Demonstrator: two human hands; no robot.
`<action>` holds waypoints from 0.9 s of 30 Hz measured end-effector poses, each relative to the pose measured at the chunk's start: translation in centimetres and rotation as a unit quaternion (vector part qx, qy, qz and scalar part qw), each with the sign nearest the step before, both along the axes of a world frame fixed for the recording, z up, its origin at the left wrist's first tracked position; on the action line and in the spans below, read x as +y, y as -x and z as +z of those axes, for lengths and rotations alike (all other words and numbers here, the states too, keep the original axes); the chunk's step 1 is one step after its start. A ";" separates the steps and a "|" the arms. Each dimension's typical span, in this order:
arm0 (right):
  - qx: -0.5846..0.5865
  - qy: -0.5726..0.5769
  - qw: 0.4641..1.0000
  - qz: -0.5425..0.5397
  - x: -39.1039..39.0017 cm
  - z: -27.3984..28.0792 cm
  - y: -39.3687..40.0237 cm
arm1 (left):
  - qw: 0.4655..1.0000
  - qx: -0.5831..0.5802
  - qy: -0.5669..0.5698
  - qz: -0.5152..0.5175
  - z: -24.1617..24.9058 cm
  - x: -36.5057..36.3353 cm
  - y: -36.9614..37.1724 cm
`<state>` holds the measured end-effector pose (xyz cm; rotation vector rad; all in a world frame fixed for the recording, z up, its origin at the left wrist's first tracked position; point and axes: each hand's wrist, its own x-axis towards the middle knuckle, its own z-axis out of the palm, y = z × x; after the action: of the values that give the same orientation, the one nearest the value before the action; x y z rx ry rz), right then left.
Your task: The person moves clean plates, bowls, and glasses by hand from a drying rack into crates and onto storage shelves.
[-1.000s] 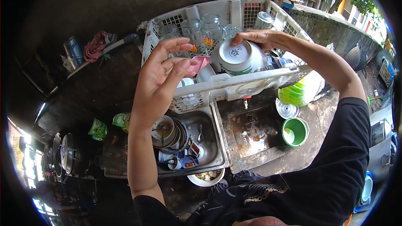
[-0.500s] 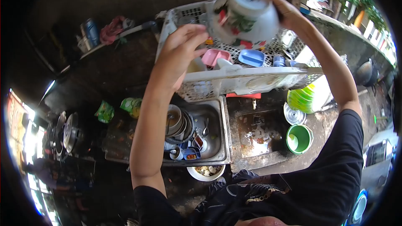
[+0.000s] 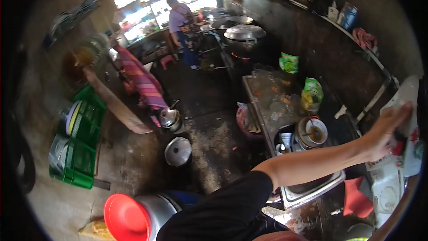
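My left arm stretches across to the right edge of the view. My left hand (image 3: 384, 135) lies with fingers stretched against a white object (image 3: 408, 93), seemingly the dish basket's corner. Just below it a white piece with red and green marks (image 3: 415, 148) shows at the edge, cut off by the frame. Whether the hand grips anything is unclear. My right hand is out of sight; only a strip of arm (image 3: 397, 219) shows at the bottom right. Under my forearm lies the steel sink (image 3: 307, 194) with a stack of dirty bowls (image 3: 313, 133) and cups (image 3: 285, 140).
A person in a purple top (image 3: 180, 18) stands at the far stove beside big lidded woks (image 3: 244, 32). Green packets (image 3: 312, 91) lie on the counter. A kettle (image 3: 169, 118), a pot lid (image 3: 178, 151), green crates (image 3: 80, 143) and a red lid (image 3: 127, 218) sit on the floor.
My view has swung left from the basket to the kitchen floor and stove. The bowl and my right hand have left the view; my left hand now lies at the right edge.
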<state>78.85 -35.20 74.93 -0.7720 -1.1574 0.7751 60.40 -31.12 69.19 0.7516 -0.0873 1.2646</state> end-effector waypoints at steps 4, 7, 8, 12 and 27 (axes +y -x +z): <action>0.136 0.086 0.932 0.325 3.7 -6.0 8.4 | 0.996 -0.056 -0.025 0.063 -4.6 -4.9 10.6; 0.201 0.159 0.871 0.419 5.6 -11.2 17.1 | 0.989 -0.031 0.001 0.146 -8.8 -7.9 18.2; 0.176 0.174 0.835 0.491 6.1 -12.5 20.0 | 0.984 -0.033 0.024 0.176 -10.5 -8.7 20.5; 0.064 0.269 0.828 0.488 2.6 -13.3 31.9 | 0.952 -0.059 0.046 0.296 -13.3 -13.3 27.9; -0.062 0.267 0.683 0.677 -0.1 -15.3 61.5 | 0.758 -0.076 0.170 0.625 -16.2 -21.1 49.4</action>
<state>17.40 -35.27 59.63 -0.2729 -1.5804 2.4233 10.98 -52.17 52.94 0.3127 0.6132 2.5304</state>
